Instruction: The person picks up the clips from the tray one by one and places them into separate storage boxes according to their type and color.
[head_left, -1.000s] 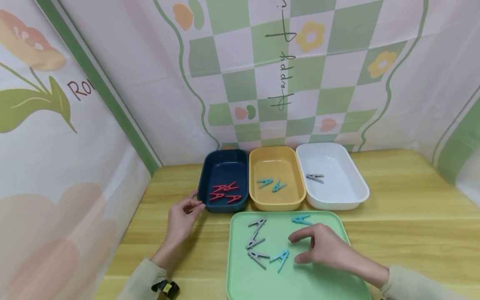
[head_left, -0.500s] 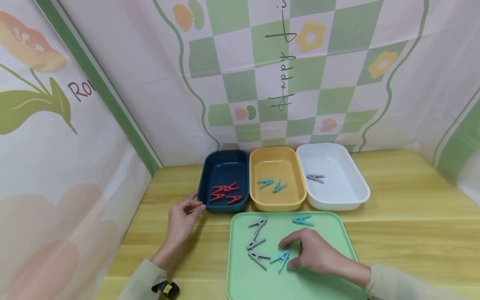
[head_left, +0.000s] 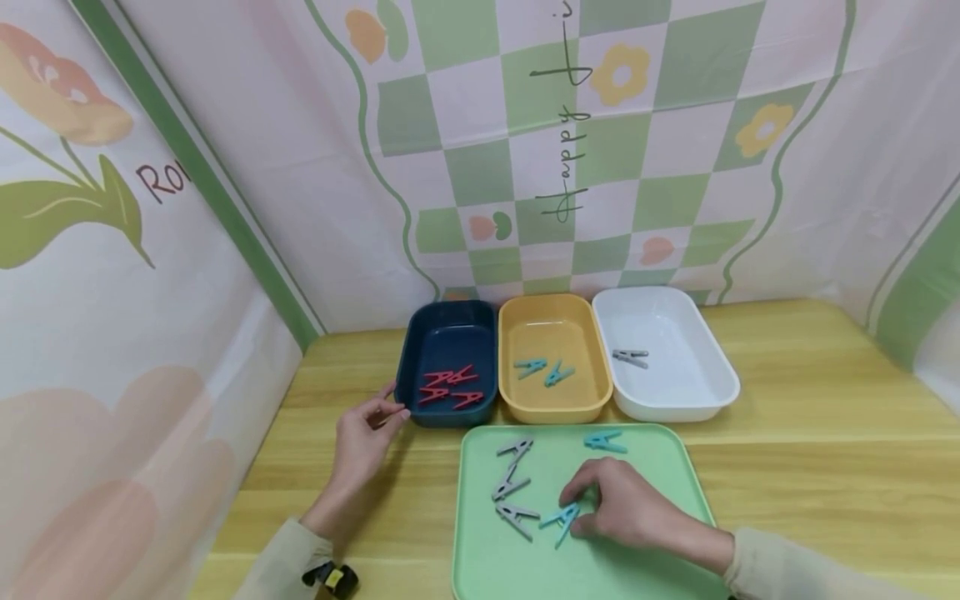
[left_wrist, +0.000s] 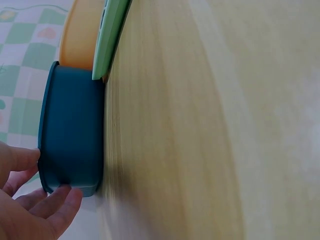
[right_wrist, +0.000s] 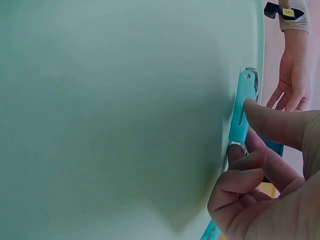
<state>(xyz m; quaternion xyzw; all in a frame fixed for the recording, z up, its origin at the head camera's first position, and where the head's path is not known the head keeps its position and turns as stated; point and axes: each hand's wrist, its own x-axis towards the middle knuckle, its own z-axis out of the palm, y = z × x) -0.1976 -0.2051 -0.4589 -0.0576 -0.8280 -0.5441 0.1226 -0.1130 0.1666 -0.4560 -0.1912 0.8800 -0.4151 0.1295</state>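
Observation:
My right hand (head_left: 626, 507) is over the green tray (head_left: 517, 575), its thumb and index finger pinching a turquoise clothespin (head_left: 557, 518). In the right wrist view, the thumb lies on the near side of this clothespin (right_wrist: 242, 110). Another turquoise clothespin (head_left: 604, 442) lies near the tray's back edge. Down the tray's left side run three grey clothespins (head_left: 514, 518). My left hand (head_left: 363, 442) grips the front left corner of a dark blue bin (head_left: 453, 333). The left wrist view shows the thumb at the bin's rim and fingers against its outer wall (left_wrist: 75, 115).
Several red clothespins (head_left: 453, 385) lie in the dark blue bin. Beside it, a yellow bin (head_left: 551, 329) holds two turquoise clothespins. The white bin (head_left: 675, 354) at the right contains a grey one. A patterned cloth (head_left: 480, 125) hangs behind the wooden table (head_left: 825, 392).
My right hand has moved left and toward the front turquoise clothespin, and its thumb and index finger have closed on it. The left hand has stayed at the dark blue bin.

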